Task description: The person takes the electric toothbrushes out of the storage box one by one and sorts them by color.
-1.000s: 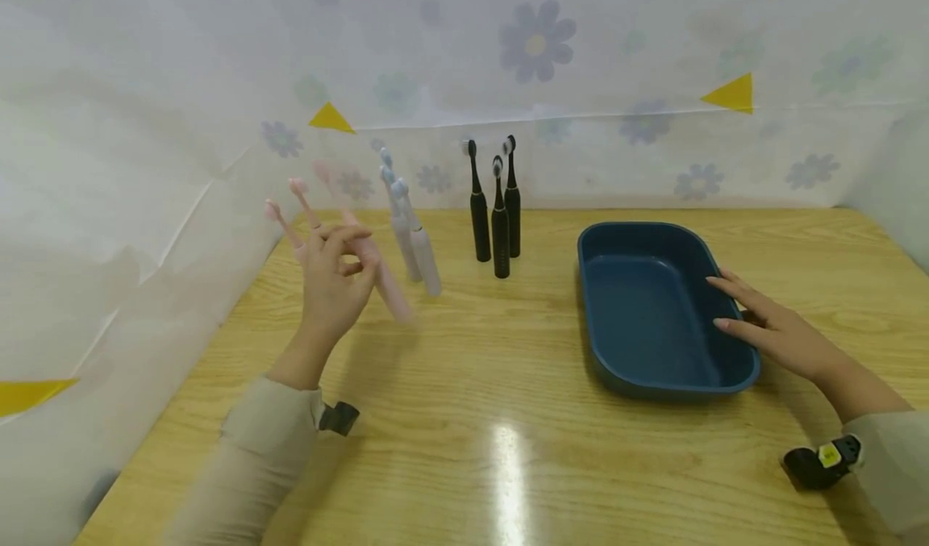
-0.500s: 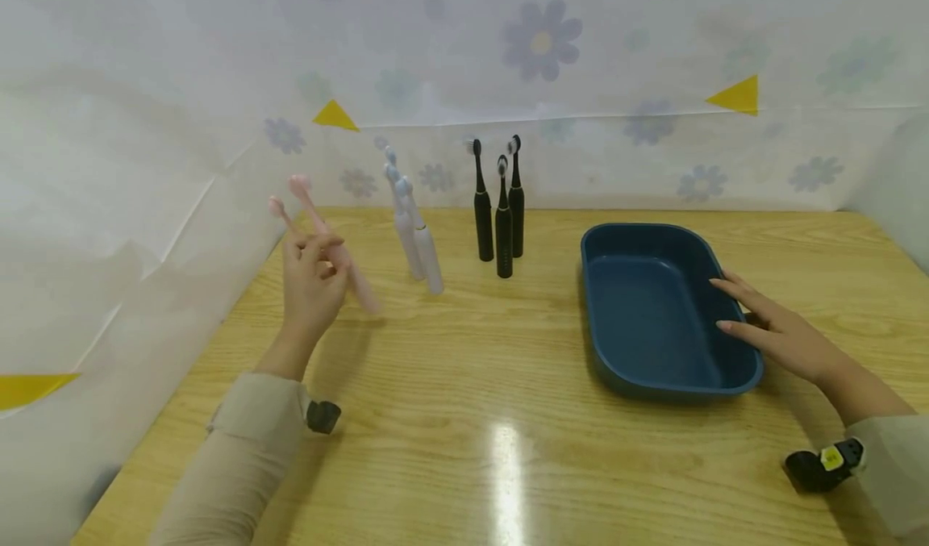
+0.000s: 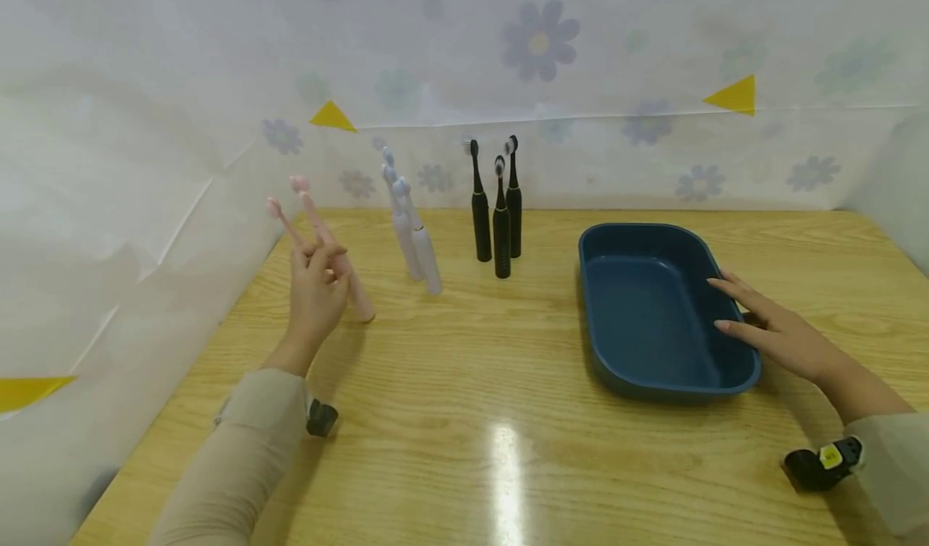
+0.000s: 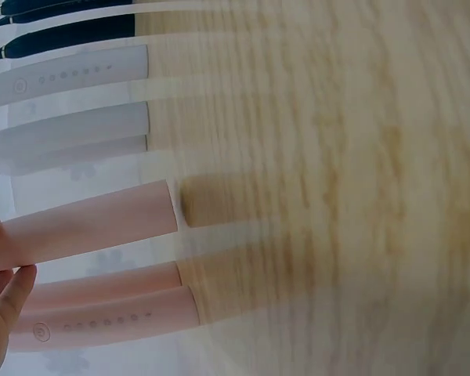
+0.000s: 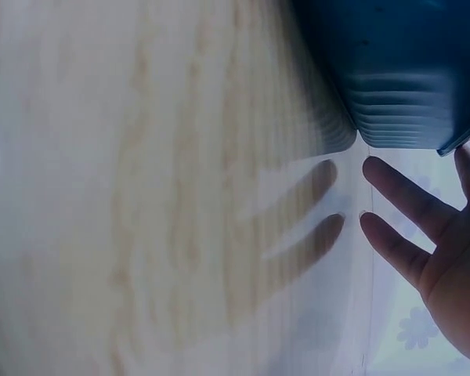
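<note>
In the head view my left hand (image 3: pixel 317 296) pinches the handle of a pink electric toothbrush (image 3: pixel 359 298), which leans with its brush head up and to the left. The left wrist view puts its base (image 4: pixel 160 210) close over the tabletop, beside its shadow. Two more pink electric toothbrushes (image 4: pixel 102 317) stand side by side just past it, partly behind the hand in the head view. My right hand (image 3: pixel 791 340) rests on the right rim of a deep blue bin (image 3: pixel 591 320); the right wrist view has two straight fingers (image 5: pixel 411 200) outside the bin, below its side.
Several white electric toothbrushes with bluish heads (image 3: pixel 427 260) stand right of the left hand. Beyond them stand three black electric toothbrushes (image 3: pixel 501 239). A flower-patterned sheet (image 3: pixel 435 62) hangs behind the wooden table (image 3: pixel 435 417) and along its left side.
My left hand has moved left and slightly down with the pink toothbrush, away from the white ones, and has nearly stopped. My right hand and the bin have stayed put.
</note>
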A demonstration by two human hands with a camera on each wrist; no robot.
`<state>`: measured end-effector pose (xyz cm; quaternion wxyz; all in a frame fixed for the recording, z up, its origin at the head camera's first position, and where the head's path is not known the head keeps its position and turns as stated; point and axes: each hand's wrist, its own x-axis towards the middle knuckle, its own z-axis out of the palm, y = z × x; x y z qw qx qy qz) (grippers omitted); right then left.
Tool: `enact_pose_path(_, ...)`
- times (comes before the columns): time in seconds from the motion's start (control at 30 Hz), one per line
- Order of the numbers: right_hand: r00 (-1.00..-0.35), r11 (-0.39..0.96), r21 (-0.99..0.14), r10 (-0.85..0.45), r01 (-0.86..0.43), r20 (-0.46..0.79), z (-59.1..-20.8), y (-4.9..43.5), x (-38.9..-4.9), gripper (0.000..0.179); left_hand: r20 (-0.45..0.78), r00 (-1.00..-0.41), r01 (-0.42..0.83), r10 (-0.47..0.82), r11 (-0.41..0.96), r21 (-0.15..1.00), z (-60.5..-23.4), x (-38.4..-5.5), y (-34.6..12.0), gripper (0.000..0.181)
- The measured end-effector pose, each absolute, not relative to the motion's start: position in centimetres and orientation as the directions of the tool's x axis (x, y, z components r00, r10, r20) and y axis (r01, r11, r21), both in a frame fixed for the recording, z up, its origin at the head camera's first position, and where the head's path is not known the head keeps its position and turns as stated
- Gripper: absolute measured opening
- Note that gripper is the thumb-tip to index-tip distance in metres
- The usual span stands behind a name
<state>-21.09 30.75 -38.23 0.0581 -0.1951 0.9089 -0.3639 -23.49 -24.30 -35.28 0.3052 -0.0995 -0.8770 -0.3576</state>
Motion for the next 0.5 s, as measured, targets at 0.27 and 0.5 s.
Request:
enact_pose_path(0.27, -0.918, 0.641, -0.705, -0.396, -0.304, 0.035, -38.22, 30.75, -21.10, 0.058, 0.609, -0.792, 0.395, -0.037, 0.730, 0.558, -35.66, -23.68, -24.24, 0.026)
enact_pose_path(0.5, -0.920, 0.639, -0.709, -0.391, -0.298, 0.034, -38.37, 30.79, -21.12, 0.057, 0.631, -0.775, 0.401, -0.019, 0.757, 0.516, -35.87, -23.79, -24.11, 0.026)
